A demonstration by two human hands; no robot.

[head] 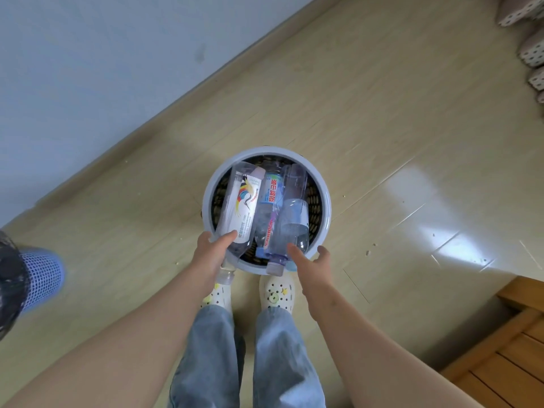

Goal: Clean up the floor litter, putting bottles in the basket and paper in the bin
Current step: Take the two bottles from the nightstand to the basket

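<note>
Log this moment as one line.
basket: bottles inside | left hand, right hand: at near rim | bin: left

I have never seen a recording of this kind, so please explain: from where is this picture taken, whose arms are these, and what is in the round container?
The picture comes from a camera worn on a person's head, looking down. The two bare arms are that person's own. The left hand and the right hand are both open, at the near rim of a round basket with a pale grey rim standing on the beige wooden floor. Neither hand visibly grips anything. Inside lie several clear plastic bottles, such as one with a white label and one with a blue label. A blue mesh bin with a black liner stands at the left edge.
</note>
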